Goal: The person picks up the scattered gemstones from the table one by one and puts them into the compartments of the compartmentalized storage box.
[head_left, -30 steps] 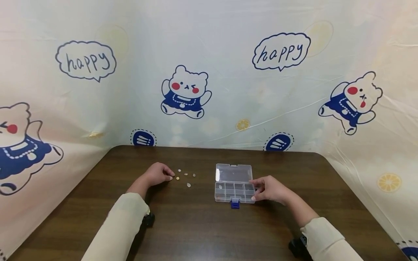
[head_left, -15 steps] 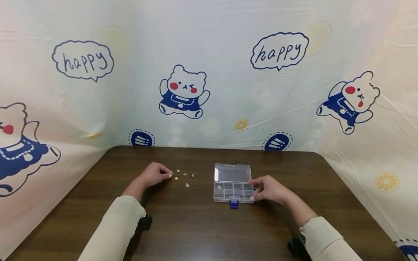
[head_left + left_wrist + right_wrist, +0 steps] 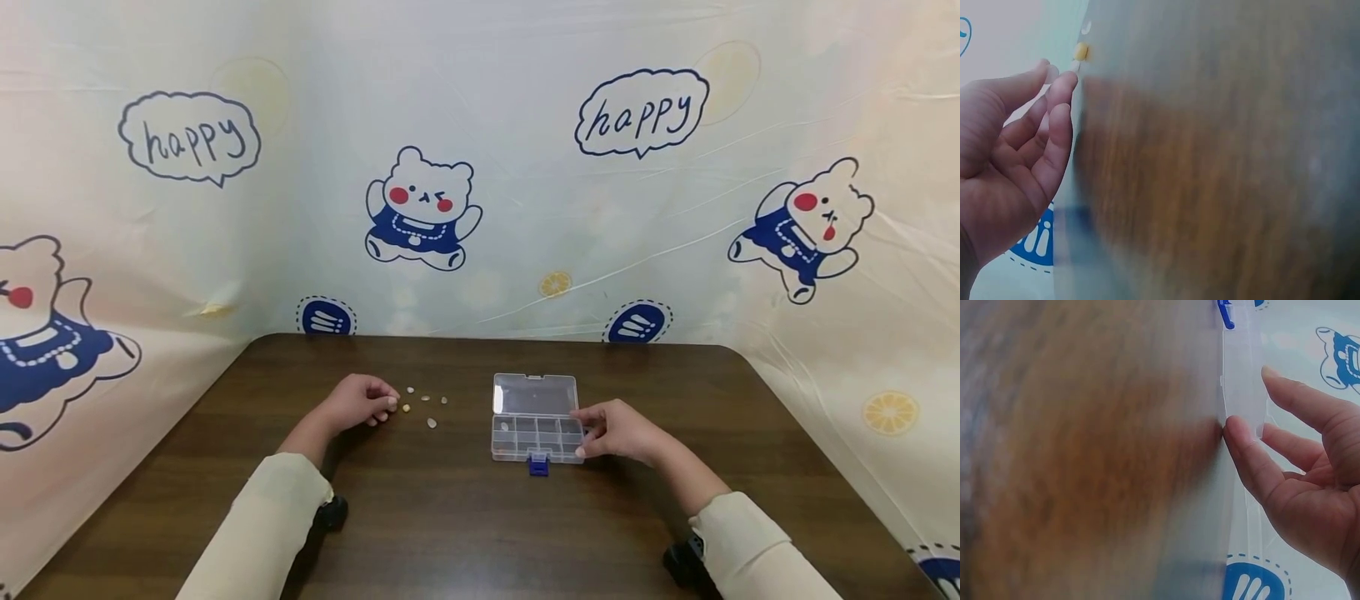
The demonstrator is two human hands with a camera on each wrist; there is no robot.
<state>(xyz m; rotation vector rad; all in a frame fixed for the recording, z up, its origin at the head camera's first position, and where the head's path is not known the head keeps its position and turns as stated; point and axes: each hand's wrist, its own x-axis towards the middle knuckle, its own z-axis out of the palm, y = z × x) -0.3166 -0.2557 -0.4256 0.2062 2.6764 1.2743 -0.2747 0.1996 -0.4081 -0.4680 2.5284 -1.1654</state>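
My left hand (image 3: 358, 402) is at the left of the loose stones; in the left wrist view its thumb and forefinger pinch a small pale stone (image 3: 1052, 74). Just beyond these fingertips lies a yellowish stone (image 3: 407, 408). Several whitish stones, one of them nearest the front (image 3: 432, 423), are scattered on the tabletop. The clear divided box (image 3: 513, 457) stands with its lid (image 3: 536, 394) raised and a pale stone (image 3: 505, 427) in its back left compartment. My right hand (image 3: 626, 433) grips the box's right end between thumb and fingers.
The brown wooden table (image 3: 450, 533) has its far edge against a printed cloth backdrop (image 3: 525, 208). A blue latch (image 3: 538, 467) hangs open at the box's front. Dark devices are strapped at both wrists.
My left fingers have turned a little, with the lower ones now showing beneath the thumb. My right hand keeps its grip on the box, and the stones on the table look unmoved.
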